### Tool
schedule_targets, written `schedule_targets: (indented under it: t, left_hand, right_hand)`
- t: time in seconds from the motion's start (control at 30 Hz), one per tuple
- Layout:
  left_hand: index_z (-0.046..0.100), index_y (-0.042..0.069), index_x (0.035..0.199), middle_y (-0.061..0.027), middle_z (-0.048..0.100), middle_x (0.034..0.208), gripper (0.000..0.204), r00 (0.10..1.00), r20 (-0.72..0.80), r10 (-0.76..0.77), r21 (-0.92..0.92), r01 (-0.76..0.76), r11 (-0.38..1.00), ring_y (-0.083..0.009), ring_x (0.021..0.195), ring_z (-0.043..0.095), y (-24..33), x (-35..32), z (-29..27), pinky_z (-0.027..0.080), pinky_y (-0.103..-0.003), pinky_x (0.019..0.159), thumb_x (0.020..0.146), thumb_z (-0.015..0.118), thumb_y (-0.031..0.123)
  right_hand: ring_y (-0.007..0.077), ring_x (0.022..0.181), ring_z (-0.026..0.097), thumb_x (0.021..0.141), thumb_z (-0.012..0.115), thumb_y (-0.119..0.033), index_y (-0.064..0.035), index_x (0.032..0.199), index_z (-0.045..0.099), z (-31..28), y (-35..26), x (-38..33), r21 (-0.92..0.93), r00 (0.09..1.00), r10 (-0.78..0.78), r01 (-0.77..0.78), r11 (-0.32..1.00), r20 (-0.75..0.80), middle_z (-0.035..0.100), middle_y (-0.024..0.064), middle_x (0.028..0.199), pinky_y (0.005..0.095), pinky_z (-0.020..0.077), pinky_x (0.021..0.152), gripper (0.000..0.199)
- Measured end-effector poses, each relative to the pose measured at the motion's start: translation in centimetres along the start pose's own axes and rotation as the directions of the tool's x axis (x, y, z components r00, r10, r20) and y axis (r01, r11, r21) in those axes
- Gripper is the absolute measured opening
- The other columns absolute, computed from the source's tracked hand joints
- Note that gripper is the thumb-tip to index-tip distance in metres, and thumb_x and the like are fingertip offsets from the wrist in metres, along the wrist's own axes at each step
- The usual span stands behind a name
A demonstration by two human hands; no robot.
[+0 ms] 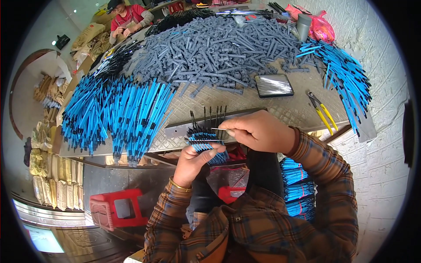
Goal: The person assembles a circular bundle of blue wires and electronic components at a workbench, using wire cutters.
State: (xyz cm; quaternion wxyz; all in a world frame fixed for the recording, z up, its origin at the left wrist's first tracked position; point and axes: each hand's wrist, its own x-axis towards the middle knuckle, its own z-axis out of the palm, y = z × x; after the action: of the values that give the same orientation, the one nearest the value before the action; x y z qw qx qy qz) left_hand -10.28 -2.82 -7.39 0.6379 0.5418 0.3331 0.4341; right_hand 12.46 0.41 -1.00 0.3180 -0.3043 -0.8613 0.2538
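My right hand is closed in a pinch on a thin metal pin at the edge of the bench. Just below and to its left, my left hand has thumb and fingers closed around thin metal pins; how many is too fine to tell. Between my hands, a bunch of blue sticks with black ends hangs at a flat metal bar. Several slim black tips stand up above this bar. A shallow black tray of loose silvery pins lies beyond my right hand.
Grey plastic tube parts are heaped across the bench. Piles of blue sticks lie left and right. Yellow-handled pliers rest at right, near a grey cup. Another person sits far left; a red stool stands lower left.
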Motion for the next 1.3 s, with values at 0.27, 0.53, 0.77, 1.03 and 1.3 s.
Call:
schedule_targets:
  t: [0.27,0.53,0.77,1.03,1.3]
  left_hand:
    - [0.064,0.000,0.102,-0.0087,0.066,0.099,0.016,1.000,0.023,0.013,0.021,-0.013,1.000,-0.0155,0.093,0.061,0.0,0.0,0.1,0.047,-0.028,0.083,0.087,0.058,0.004]
    - [0.064,0.001,0.103,-0.0041,0.065,0.101,0.017,0.998,0.062,-0.001,0.048,-0.002,0.999,-0.0117,0.093,0.058,0.4,0.1,0.2,0.046,-0.026,0.082,0.087,0.057,0.003]
    - [0.064,0.001,0.103,-0.0030,0.065,0.101,0.017,0.993,0.120,-0.016,0.137,0.000,0.991,-0.0115,0.094,0.058,0.5,0.3,0.1,0.045,-0.026,0.083,0.087,0.057,0.003]
    - [0.064,0.002,0.103,-0.0034,0.065,0.102,0.018,0.983,0.181,0.005,0.222,-0.045,0.974,-0.0113,0.095,0.057,0.2,0.1,-0.1,0.045,-0.026,0.083,0.086,0.058,0.002]
    - [0.064,0.002,0.103,-0.0035,0.065,0.102,0.018,0.982,0.180,-0.056,0.192,0.021,0.981,-0.0113,0.096,0.057,0.8,0.0,-0.2,0.044,-0.026,0.085,0.086,0.058,0.002]
  right_hand:
    - [0.0310,0.070,0.062,0.084,0.054,-0.011,-0.0074,0.108,0.061,-0.3,-0.4,0.2,-0.083,0.998,-0.054,0.056,0.995,0.025,0.064,0.0139,0.081,0.0353,0.0487,0.061,0.025]
    - [0.0316,0.070,0.063,0.085,0.055,-0.013,-0.0063,0.113,0.058,0.9,-1.0,0.4,-0.079,0.998,0.059,-0.060,0.995,-0.014,0.064,0.0158,0.081,0.0360,0.0484,0.061,0.029]
    - [0.0313,0.070,0.064,0.087,0.055,-0.016,-0.0061,0.115,0.057,2.1,0.1,0.3,0.129,0.996,0.088,-0.089,0.988,0.016,0.063,0.0177,0.079,0.0355,0.0482,0.061,0.030]
    - [0.0327,0.073,0.063,0.087,0.056,-0.018,-0.0076,0.116,0.057,0.9,-0.3,1.0,0.050,0.993,0.009,-0.015,0.999,0.118,0.063,0.0180,0.083,0.0352,0.0484,0.063,0.030]
    - [0.0331,0.074,0.062,0.086,0.057,-0.015,-0.0079,0.114,0.059,-0.4,-0.8,2.1,0.024,0.976,-0.043,0.039,0.999,0.211,0.064,0.0169,0.086,0.0349,0.0489,0.065,0.029]
